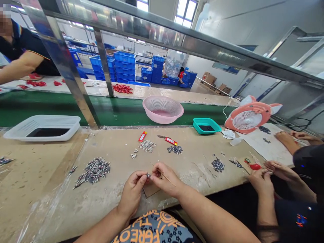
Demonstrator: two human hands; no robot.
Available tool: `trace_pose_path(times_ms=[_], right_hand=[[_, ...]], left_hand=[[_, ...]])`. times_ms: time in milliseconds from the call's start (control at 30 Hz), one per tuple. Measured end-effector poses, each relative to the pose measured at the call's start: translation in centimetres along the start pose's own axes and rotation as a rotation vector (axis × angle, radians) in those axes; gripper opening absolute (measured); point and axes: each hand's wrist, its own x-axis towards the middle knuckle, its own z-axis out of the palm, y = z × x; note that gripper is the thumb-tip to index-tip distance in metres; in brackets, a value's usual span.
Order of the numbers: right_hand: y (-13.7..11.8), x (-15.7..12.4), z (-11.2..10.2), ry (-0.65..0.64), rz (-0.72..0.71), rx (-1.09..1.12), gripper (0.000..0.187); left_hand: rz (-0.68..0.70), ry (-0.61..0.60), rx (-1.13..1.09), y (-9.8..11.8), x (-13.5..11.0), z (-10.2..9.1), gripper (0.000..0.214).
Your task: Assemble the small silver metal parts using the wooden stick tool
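Small silver-and-dark part (149, 175), too fine for me to resolve, pinched at left hand (133, 192) fingertips; right hand (165, 179) pinches thin stick (170, 181) just beside it.

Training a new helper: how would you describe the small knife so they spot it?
Find the pink basket on the green belt. On the bench before it, just above a pile of dark parts, lies a red-handled knife, bare blade pointing left.

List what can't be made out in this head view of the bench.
The part between the left hand and right hand: too small, partly hidden by fingers.
The grey-and-silver pieces in the pile: too small to identify.
The co-worker at right: cut off by the right edge.
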Motion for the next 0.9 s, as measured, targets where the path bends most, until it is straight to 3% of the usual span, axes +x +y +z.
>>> trace_pose_path(times_ms=[300, 600, 900], right_hand=[[0.5, 0.0, 0.1, -0.035, 0.021, 0.012, 0.015], [0.2, -0.4, 0.0, -0.097, 0.043, 0.094, 0.012], [1.8, -1.9, -1.1, 0.09, 0.108, 0.437, 0.013]], left_hand=[[0.04, -0.071, 0.126, -0.2, -0.4, -0.5, 0.017], [-0.003, -0.119, -0.019, -0.4, -0.5, -0.3, 0.021], [-0.045, -0.12, -0.172, 0.2, -0.5, 0.0, 0.026]])
